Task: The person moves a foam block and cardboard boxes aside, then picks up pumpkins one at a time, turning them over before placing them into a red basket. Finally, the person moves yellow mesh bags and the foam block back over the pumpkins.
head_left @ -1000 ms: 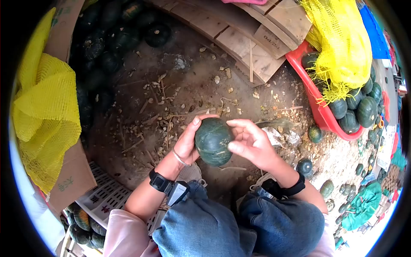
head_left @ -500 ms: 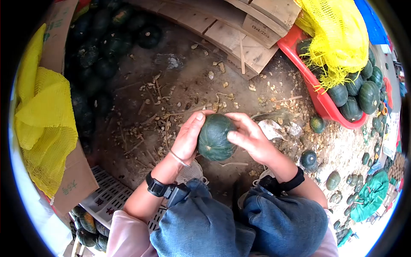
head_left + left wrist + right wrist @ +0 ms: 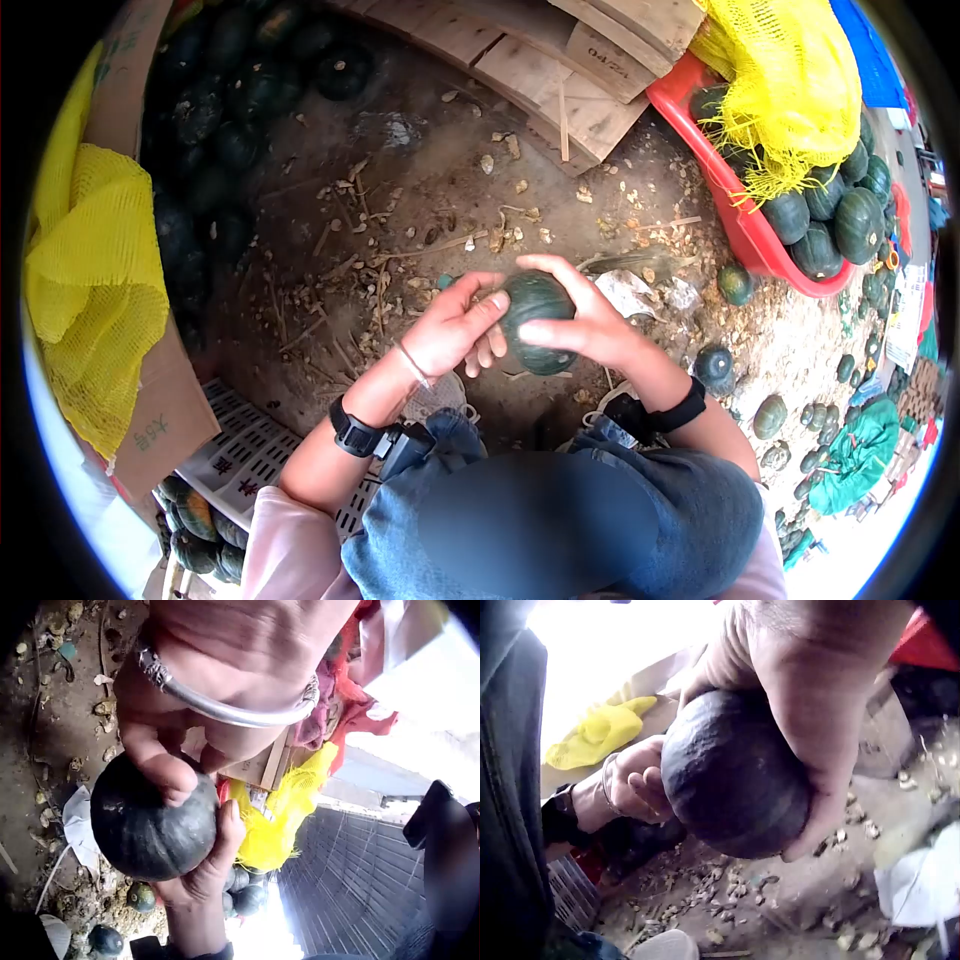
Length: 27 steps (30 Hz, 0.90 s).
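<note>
A round dark-green pumpkin (image 3: 540,315) is in front of the knees, above the floor. My right hand (image 3: 592,325) grips it from the right, thumb across the near side and fingers over the far side. At the pumpkin's left side is my left hand (image 3: 450,330), its fingertips at the skin and the other fingers loosely bent beside it. The left wrist view shows a left fingertip (image 3: 176,780) lying over the pumpkin (image 3: 150,825). In the right wrist view, the right palm covers the top of the pumpkin (image 3: 731,780).
A red tub (image 3: 730,220) of pumpkins, with a yellow mesh bag (image 3: 790,80) over it, stands at right beside wooden pallets (image 3: 560,90). More pumpkins (image 3: 235,90) lie at far left. A cardboard sheet (image 3: 165,410) and white crate (image 3: 240,440) are at left.
The pumpkin has shifted right and turned in the hands. My left hand has slid from cupping its left side to touching its edge, while the right hand now wraps farther around it.
</note>
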### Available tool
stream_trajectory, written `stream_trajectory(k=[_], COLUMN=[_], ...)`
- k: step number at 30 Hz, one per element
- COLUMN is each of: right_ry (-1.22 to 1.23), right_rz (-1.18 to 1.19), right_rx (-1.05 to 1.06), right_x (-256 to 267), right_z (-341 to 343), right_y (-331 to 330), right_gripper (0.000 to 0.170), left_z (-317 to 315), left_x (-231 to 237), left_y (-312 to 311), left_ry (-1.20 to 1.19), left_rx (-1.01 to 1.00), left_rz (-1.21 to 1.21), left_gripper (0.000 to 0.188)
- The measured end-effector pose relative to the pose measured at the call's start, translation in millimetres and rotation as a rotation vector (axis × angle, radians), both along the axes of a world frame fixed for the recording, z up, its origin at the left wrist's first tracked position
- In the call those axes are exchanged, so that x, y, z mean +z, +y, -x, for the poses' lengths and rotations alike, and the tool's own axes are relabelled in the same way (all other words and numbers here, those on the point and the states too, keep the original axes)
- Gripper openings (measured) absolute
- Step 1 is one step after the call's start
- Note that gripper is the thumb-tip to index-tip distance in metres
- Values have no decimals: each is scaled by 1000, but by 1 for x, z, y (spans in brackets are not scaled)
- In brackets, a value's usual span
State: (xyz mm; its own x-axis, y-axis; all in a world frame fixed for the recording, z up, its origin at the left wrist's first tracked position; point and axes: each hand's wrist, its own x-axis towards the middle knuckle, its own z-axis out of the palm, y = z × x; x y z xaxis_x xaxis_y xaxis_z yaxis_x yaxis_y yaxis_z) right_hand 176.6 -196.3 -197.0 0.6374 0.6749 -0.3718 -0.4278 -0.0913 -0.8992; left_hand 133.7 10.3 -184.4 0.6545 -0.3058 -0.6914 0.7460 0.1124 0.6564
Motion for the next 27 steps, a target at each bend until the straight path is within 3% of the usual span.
stream_trajectory(k=[2,5,8,12,14,15,16,17,18,20,22,24,27], right_ry=[484,758,935,689,553,469,434,354,362,312,346,447,515], right_rz=[-208,-550,-719,-434,-308,-48,-65,0,83,483,864,1048,1118], right_rx=[-130,-260,-185,-275,-362,-447,-321,-245,-236,-221,-214,-279,-342], right_x=[-9,-35,-24,-1,19,31,35,21,31,7,-8,-12,-25], right_z=[5,17,3,-3,8,16,17,30,44,115,181,221,251], right_y=[-4,-6,-12,-43,-78,-94,-121,-161,-183,-290,-372,-381,-369], right_gripper=[62,52,55,60,66,74,82,79,77,73,71,68,63], left_z=[-3,-13,-15,-7,2,3,7,9,8,8,8,6,-13], left_x=[2,4,-8,-37,-61,-59,-67,-76,-74,-70,-86,-112,-133], left_y=[-1,5,14,45,86,109,142,172,197,247,303,343,362], left_ry=[-57,-74,-82,-280,-602,-459,-585,-708,-653,-529,-444,-291,-3], left_rx=[-31,5,133,221,203,245,216,176,239,371,405,429,515], left_rz=[3,24,-31,-352,-781,-868,-1155,-1427,-1572,-1827,-1931,-1980,-1895], left_gripper=[38,26,22,21,22,31,39,48,52,59,75,84,99])
